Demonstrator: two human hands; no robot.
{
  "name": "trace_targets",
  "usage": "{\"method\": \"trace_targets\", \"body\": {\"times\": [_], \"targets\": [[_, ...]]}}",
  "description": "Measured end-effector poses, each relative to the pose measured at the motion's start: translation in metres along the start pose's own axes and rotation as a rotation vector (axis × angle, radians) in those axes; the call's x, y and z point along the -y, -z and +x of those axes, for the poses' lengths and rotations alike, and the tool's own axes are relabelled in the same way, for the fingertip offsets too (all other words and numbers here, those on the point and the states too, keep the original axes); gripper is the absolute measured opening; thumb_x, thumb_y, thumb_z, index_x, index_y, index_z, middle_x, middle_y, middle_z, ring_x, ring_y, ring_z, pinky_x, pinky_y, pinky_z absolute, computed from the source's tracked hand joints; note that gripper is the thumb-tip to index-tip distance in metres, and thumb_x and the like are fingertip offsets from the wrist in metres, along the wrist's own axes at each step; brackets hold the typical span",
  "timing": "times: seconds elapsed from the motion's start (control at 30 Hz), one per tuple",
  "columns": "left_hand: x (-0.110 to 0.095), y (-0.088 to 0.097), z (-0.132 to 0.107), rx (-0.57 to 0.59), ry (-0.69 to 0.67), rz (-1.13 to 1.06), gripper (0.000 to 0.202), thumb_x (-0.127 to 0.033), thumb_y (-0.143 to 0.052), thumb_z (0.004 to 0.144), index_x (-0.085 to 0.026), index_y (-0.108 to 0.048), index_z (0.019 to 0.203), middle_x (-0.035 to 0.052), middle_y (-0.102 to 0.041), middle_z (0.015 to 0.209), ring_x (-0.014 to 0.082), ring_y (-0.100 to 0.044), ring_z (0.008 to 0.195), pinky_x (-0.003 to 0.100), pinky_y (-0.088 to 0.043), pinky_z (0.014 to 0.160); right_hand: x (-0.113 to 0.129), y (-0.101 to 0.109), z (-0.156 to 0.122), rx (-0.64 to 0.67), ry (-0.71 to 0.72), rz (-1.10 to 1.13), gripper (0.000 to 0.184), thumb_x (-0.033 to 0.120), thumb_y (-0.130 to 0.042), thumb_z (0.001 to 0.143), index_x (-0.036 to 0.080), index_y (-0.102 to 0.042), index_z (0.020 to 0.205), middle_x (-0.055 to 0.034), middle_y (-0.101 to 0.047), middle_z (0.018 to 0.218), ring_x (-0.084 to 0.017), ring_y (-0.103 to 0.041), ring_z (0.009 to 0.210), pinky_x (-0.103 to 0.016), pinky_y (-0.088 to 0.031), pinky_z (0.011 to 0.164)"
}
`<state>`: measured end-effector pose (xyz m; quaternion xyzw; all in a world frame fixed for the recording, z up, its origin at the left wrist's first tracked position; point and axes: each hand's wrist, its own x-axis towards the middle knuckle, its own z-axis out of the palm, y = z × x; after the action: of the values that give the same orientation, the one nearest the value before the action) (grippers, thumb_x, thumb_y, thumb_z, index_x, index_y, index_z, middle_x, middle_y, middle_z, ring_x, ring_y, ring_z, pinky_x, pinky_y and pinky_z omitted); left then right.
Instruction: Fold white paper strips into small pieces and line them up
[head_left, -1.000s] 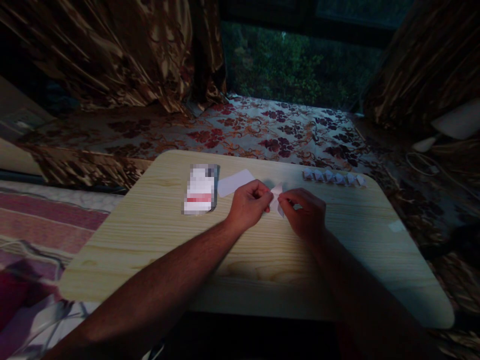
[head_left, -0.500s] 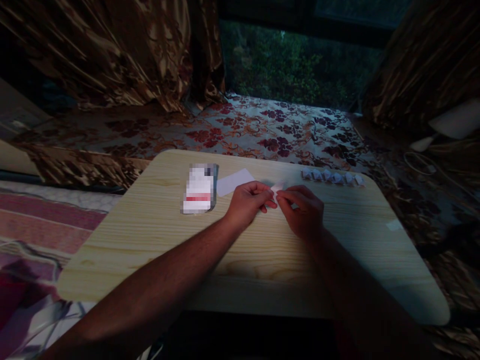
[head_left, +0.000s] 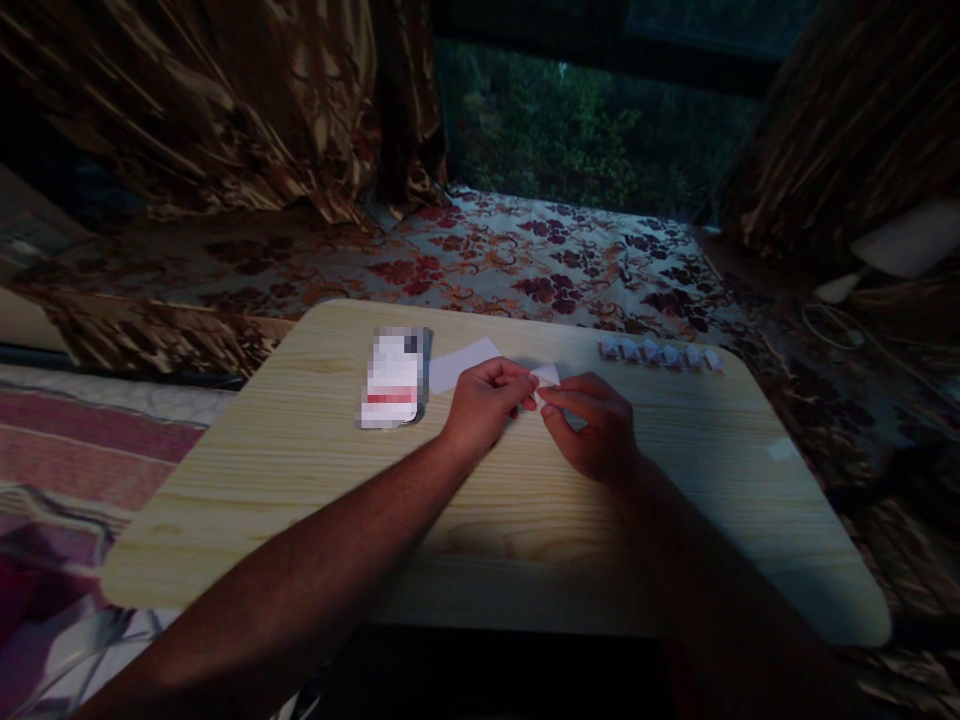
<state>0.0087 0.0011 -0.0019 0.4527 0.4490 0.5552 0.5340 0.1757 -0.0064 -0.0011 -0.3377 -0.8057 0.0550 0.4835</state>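
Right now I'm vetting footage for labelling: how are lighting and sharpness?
Head view: dim overall, dark toward the corners; head view: the patterned cloth looks brighter below the window; head view: blocky pixelation masks an item on the table; head view: the paper between the fingers looks soft.

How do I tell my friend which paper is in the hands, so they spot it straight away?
Find the pale wooden table, then the left hand and right hand close together over it. Between them is the white folded paper. Unlike the flat sheet and the row of small folded papers, it isn't lying on the tabletop by itself.
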Motion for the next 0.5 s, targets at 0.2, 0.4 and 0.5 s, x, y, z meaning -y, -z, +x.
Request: {"method": "trace_targets", "body": {"times": [0.2,0.4,0.5], "targets": [[0.002,0.005,-0.004,-0.059,-0.276,0.318,0.016,-0.033,-0.069,0.079,-0.017,-0.071,0.083,0.0,-0.066,0.067,0.0106,-0.056,0.059,0.023,-0.044,0.058,0.008,0.009,0.005,-0.159,-0.111,0.017,0.013,0.016,-0.066,0.077,0.021,-0.069,0.089,-0.0045,-0.064,0.083,-0.015,-0.059,0.067,-0.032,-0.054,0.064],[0.0,0.005,-0.01,-0.005,-0.574,0.596,0.013,-0.028,-0.063,0.085,-0.02,-0.072,0.086,0.0013,-0.067,0.071,0.0118,-0.057,0.064,0.025,-0.045,0.063,0.006,0.006,0.004,-0.087,-0.109,-0.016,0.017,0.017,-0.067,0.078,0.023,-0.071,0.093,-0.0059,-0.067,0.094,-0.016,-0.061,0.074,-0.033,-0.055,0.067],[-0.002,0.005,-0.011,0.028,-0.634,0.609,0.011,-0.025,-0.062,0.085,-0.02,-0.071,0.085,0.0009,-0.064,0.07,0.0115,-0.055,0.064,0.025,-0.043,0.062,0.005,0.004,0.003,-0.067,-0.112,-0.035,0.014,0.017,-0.067,0.079,0.023,-0.071,0.091,-0.0058,-0.068,0.092,-0.016,-0.062,0.076,-0.032,-0.055,0.068]]}}
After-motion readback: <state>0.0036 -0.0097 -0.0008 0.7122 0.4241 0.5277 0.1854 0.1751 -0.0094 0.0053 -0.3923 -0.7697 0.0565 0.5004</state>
